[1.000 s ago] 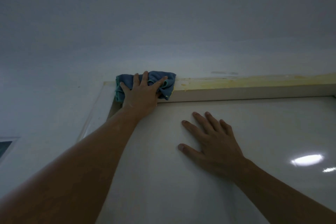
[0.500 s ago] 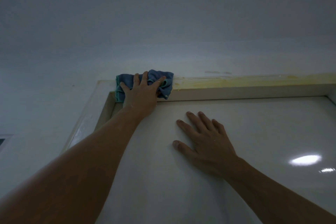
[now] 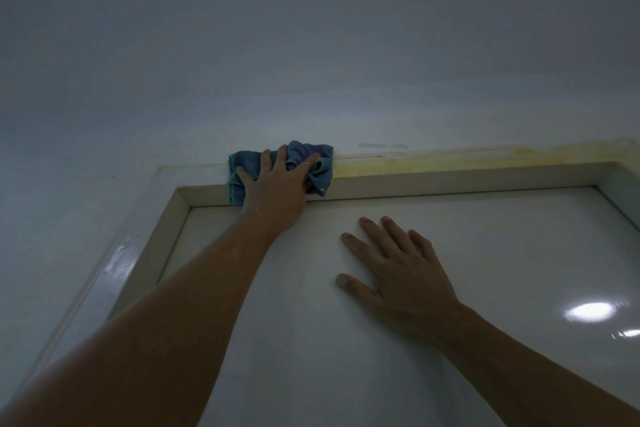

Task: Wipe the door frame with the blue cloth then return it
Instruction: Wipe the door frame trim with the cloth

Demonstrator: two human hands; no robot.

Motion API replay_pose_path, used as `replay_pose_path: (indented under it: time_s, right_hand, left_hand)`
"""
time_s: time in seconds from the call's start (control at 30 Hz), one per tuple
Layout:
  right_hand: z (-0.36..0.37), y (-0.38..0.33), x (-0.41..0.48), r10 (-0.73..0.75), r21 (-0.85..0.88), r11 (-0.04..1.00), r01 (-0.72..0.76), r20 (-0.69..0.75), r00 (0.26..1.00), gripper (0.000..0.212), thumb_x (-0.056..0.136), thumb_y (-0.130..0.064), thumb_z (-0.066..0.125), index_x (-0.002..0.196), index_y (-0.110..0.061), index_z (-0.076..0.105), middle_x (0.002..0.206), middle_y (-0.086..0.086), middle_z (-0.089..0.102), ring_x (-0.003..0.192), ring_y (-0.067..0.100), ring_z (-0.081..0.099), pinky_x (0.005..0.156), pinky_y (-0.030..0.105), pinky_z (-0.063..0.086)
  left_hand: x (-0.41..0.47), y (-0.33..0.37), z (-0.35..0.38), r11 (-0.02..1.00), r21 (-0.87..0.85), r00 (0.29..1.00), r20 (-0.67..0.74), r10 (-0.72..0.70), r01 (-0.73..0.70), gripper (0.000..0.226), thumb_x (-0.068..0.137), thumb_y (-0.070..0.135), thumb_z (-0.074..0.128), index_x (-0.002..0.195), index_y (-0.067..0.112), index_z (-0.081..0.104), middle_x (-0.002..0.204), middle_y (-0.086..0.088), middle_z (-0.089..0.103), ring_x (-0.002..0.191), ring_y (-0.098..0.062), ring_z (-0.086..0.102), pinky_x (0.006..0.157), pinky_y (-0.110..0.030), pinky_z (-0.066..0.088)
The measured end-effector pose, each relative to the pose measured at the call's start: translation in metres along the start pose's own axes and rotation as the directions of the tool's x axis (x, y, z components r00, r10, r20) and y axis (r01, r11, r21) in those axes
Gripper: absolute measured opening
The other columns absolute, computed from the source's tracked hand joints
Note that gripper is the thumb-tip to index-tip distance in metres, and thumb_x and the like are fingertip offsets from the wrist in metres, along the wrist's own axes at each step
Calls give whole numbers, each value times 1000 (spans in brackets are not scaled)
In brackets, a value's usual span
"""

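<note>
The crumpled blue cloth (image 3: 313, 163) lies on the top rail of the pale door frame (image 3: 450, 180), a little right of its upper left corner. My left hand (image 3: 273, 187) presses it against the rail with spread, fairly straight fingers, and my palm covers the cloth's middle. My right hand (image 3: 398, 274) lies flat and open on the glossy white door (image 3: 502, 253) below the rail, holding nothing. A yellowish stain runs along the rail's top edge to the right of the cloth.
The left jamb (image 3: 162, 239) runs down and to the left from the corner. White wall and ceiling (image 3: 311, 45) fill the space above the frame. A lamp's bright reflection (image 3: 588, 312) shows on the door at the right.
My left hand and the cloth have slid a little to the right along the top rail, away from the corner. My right hand stays flat on the door. More of the left jamb shows.
</note>
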State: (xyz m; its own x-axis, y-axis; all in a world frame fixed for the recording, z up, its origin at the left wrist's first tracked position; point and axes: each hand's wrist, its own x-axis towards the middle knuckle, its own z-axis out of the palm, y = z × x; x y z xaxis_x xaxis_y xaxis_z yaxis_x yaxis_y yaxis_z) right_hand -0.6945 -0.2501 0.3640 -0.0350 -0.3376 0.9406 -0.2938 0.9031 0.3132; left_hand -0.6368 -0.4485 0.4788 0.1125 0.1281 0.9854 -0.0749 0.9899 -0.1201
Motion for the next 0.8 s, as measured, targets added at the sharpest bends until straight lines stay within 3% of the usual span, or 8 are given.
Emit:
replay_pose_path:
  time_s: [0.37,0.67,0.8]
  right_hand:
    - [6,4,-1,-7,67,998,11,-57,998,71,91,-78,18,154,-46,9,167,-11,-2,154,18,-8,123,47,-1]
    - [4,8,-6,45,38,998,-43,-52,998,76,87,-83,15,154,-47,5,167,-14,-5,153,14,-10,123,46,-1]
    - [1,22,-12,77,31,997,-75,-59,995,79,85,-85,14,154,-48,4,166,-16,-5,153,13,-10,124,45,0]
  left_hand:
    - [9,63,2,999,-8,999,5,39,-39,53,103,33,36,151,42,13,162,-9,7,148,-33,1,108,-72,7]
    - [13,38,4,994,5,994,-12,106,-106,48,103,37,32,149,43,19,160,-7,17,146,-31,12,108,-70,20]
    - [11,8,6,997,26,997,-34,74,-73,48,101,39,35,148,40,24,158,-6,21,144,-30,18,106,-67,25]
